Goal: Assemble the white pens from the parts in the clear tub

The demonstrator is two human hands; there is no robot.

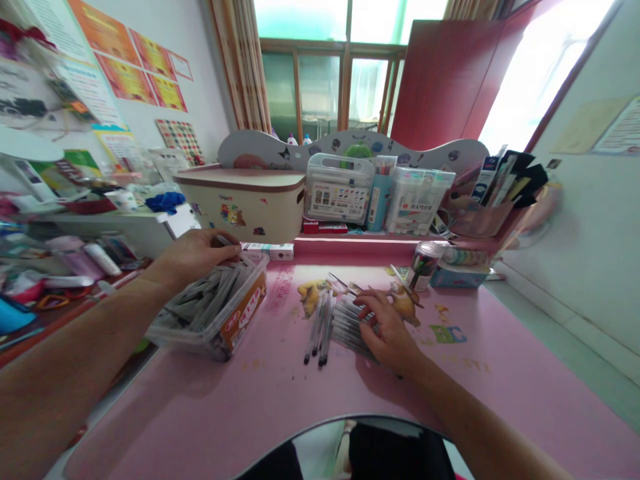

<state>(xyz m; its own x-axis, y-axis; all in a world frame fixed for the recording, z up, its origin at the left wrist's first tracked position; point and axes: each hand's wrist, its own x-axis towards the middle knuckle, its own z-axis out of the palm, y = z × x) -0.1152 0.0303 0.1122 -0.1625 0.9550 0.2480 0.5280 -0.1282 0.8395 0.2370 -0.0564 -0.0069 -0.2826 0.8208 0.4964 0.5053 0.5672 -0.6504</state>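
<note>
My left hand [197, 257] reaches over a clear plastic box [240, 320] full of grey pens, its fingers closed on one grey pen [225, 241] at the box's far end. My right hand [385, 327] rests on a loose heap of grey pens [345, 323] spread on the pink desk [280, 400], its fingers curled over them. A few more pens [319, 327] lie side by side just left of that heap.
At the back stand a cream lidded bin [240, 200], clear marker cases [340, 190], a pen cup [423, 263] and a holder of stationery [500, 187]. A cluttered shelf [75, 253] runs along the left. The desk's curved front edge [320, 423] is close to me.
</note>
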